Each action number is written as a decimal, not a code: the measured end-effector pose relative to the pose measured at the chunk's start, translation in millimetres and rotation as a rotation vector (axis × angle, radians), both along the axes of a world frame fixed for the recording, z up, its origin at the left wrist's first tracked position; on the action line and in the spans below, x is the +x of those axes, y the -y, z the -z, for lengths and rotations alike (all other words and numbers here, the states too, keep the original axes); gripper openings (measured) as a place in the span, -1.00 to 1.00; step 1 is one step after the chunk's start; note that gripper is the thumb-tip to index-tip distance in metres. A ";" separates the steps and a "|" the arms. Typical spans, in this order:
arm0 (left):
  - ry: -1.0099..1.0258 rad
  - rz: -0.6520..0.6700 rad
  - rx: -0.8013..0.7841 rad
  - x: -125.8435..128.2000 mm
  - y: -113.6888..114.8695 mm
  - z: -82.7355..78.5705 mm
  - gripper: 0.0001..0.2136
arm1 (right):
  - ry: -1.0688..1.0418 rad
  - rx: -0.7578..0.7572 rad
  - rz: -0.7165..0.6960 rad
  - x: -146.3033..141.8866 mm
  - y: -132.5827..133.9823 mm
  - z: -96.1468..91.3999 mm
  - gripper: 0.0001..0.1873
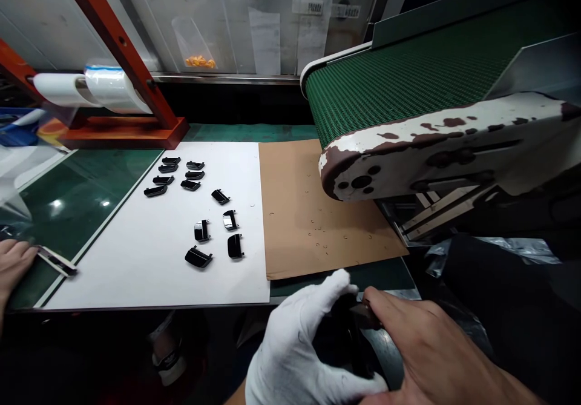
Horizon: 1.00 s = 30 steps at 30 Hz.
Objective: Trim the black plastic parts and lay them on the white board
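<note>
Head view — the gloved left hand (308, 344) and bare right hand (436, 350) clasp a glossy black part (358, 326) over the near edge of the table (385, 276), with more black parts (198, 257) lying far left on a white sheet (136, 278).

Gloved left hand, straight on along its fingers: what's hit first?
The gloved left hand points at the near edge of the brown cardboard sheet, probably; its height above the sheet is unclear.

The left hand (295, 347) wears white cloth; the small parts (198, 257) are glossy black plastic, the sheet (313, 211) matt brown cardboard.
</note>
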State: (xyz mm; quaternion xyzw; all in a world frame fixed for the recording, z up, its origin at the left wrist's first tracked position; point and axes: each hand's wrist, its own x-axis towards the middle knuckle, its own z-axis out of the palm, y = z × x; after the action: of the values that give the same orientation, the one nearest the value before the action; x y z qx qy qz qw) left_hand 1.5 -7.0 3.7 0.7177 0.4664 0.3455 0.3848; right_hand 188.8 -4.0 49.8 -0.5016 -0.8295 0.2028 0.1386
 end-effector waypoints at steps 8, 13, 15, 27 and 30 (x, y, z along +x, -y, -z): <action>0.106 0.019 0.079 0.9 -4.7 1.5 -0.23 | -0.049 -0.053 0.040 -3.0 2.4 -1.7 -0.09; 0.135 -0.009 0.104 1.9 -5.5 0.0 -0.25 | 0.021 0.089 0.029 -4.0 0.5 -1.2 -0.10; 0.138 -0.024 0.134 2.1 -5.7 -0.3 -0.26 | 0.030 0.135 0.022 -4.8 -0.7 1.4 -0.11; 0.142 -0.052 0.136 2.0 -2.9 6.1 -0.22 | 0.047 0.182 0.014 -5.0 -0.6 14.6 -0.11; 0.122 -0.105 0.194 4.5 -4.1 4.2 -0.31 | 0.044 0.159 0.015 -4.9 -0.2 17.1 -0.08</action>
State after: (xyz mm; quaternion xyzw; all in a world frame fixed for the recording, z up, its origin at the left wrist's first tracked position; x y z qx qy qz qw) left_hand 6.0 -2.9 -0.5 0.7039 0.4434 0.4516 0.3224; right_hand 183.9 -3.7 32.7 -0.4997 -0.8420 0.1239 0.1612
